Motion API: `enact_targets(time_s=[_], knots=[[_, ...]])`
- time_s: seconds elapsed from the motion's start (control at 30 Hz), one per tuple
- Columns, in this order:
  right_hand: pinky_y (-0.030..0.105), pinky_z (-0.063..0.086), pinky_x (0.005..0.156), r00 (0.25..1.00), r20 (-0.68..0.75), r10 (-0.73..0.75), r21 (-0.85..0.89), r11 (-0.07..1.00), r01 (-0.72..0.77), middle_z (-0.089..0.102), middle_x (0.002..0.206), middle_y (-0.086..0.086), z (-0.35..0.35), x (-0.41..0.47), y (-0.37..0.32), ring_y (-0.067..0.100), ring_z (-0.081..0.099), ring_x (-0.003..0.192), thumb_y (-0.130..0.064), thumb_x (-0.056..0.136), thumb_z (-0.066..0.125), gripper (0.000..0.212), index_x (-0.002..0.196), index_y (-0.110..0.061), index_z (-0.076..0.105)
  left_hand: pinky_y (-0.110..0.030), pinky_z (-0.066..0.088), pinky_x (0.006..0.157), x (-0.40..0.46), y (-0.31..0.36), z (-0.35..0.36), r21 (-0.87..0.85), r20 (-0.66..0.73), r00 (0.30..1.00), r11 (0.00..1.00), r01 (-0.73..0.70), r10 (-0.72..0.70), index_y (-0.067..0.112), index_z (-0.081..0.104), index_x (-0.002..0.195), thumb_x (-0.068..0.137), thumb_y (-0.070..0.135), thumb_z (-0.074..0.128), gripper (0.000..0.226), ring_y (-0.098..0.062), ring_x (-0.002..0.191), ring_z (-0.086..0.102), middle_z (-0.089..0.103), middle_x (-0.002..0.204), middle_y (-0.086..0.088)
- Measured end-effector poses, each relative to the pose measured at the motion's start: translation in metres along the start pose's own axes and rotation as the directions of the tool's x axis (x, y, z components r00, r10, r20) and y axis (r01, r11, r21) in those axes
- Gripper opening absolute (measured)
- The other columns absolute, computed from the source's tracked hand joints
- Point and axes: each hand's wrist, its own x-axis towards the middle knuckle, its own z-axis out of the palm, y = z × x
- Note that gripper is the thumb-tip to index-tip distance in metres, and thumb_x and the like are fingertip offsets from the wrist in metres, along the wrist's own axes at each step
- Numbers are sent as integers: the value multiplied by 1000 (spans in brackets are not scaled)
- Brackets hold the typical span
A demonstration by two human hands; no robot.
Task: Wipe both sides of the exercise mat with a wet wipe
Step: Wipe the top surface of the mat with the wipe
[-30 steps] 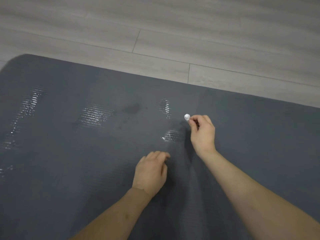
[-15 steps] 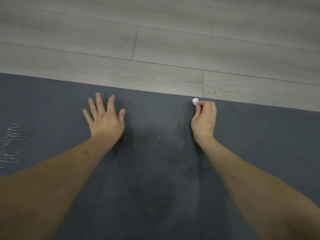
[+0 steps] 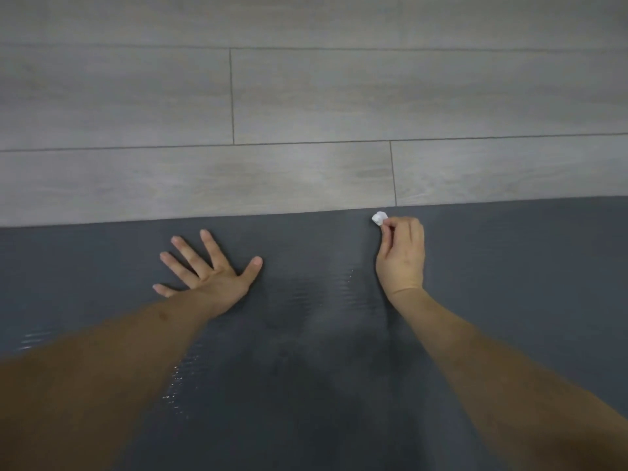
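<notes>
Grey plank floor beyond dark mat; left hand splayed flat, right hand fingers pinching balled wipe.

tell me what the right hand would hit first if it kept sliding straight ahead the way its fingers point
Probably the mat's far edge. The right hand pinches a small balled wet wipe just short of it; beyond lies only bare grey plank floor, so the way looks free as far as the picture shows.
</notes>
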Motion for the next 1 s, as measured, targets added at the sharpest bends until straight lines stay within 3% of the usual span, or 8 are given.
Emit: enact_targets(time_s=[0.1,0.23,0.4,0.53,0.77,0.9,1.0], knots=[[26,42,87,1000,10,15,-12,1000,-15,59,101,13,0,1,0,28,53,93,-5,101,56,9,102,-1,64,-78,-11,111,-2,3,-4,24,53,998,999,26,-28,34,-52,139,70,102,26,124,-42,139,-48,-64,140,-9],[21,39,88,999,32,37,-19,999,-37,59,100,11,-2,2,-3,25,53,93,-2,100,58,6,102,-1,64,-78,-11,111,-2,6,-5,24,80,996,999,45,-46,33,-56,129,70,102,27,123,-43,138,-49,-66,137,-11],[32,47,85,999,40,26,-20,999,-25,60,99,11,-1,2,-4,27,54,92,-2,100,58,6,101,0,64,-78,-11,112,-2,8,-7,34,76,995,997,70,-72,33,-59,122,70,101,23,118,-44,139,-48,-65,137,-12],[30,44,86,1000,7,7,-33,999,-7,62,96,12,-1,3,-5,28,53,89,1,99,60,5,98,1,66,-76,-11,113,-3,11,-10,35,80,992,995,98,-100,32,-58,122,71,100,23,117,-44,140,-47,-63,140,-13],[20,37,90,996,91,13,-33,999,-10,65,100,10,-6,1,1,25,53,90,-3,100,60,8,102,-1,67,-75,-12,113,-5,10,-10,38,77,992,995,94,-97,35,-63,113,70,100,20,114,-43,139,-48,-65,137,-13],[25,45,84,999,43,16,8,1000,-16,65,97,7,-12,4,-9,22,56,88,-1,98,64,6,101,-2,69,-75,-13,113,-6,9,-8,45,59,996,997,64,-66,35,-65,111,72,99,20,113,-43,138,-49,-67,133,-11],[23,48,78,991,60,122,28,992,-124,62,94,1,-19,7,-19,18,59,83,-4,97,66,7,101,-6,72,-75,-13,112,-5,9,-8,37,55,996,997,66,-68,35,-63,115,70,100,20,114,-43,138,-49,-65,138,-12]])
